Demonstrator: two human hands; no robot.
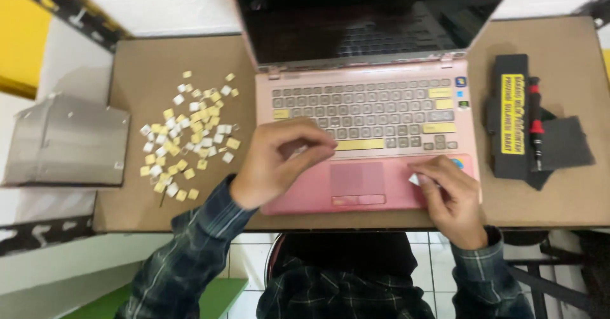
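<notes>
Left hand (276, 163): forearm in a dark plaid sleeve enters from lower left, wrist angled up and to the right. Fingers curled inward, thumb and fingertips drawn together in a pinch, back of hand toward the camera.

Right hand (451, 195): plaid-sleeved forearm enters from lower right, wrist roughly straight. Hand lies low, palm down, fingers extended toward upper left, tips bunched close together.

Hands well apart.

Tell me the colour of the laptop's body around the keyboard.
Pink, clearest in the head view: the laptop palm rest and keyboard surround are pink.
</notes>
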